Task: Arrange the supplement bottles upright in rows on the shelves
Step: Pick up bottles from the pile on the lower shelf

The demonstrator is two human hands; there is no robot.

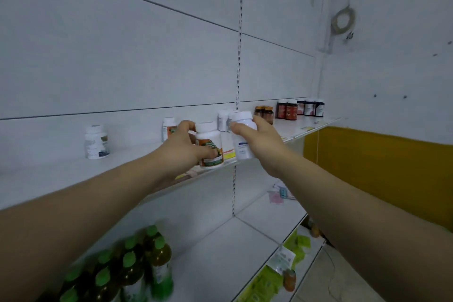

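Left hand (pixel 181 148): grips orange-label bottle (pixel 210 144), upright.
Right hand (pixel 258 141): grips white bottle (pixel 243 141), upright.
Count: two held, at shelf (pixel 297 125) front edge.

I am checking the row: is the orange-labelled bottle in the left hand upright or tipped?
Upright: the orange-labelled bottle held by the left hand has its white cap on top, base down.

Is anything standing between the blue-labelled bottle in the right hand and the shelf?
Nothing visible blocks the front edge below the blue-labelled bottle gripped by the right hand; two white bottles stand just behind it on the shelf.
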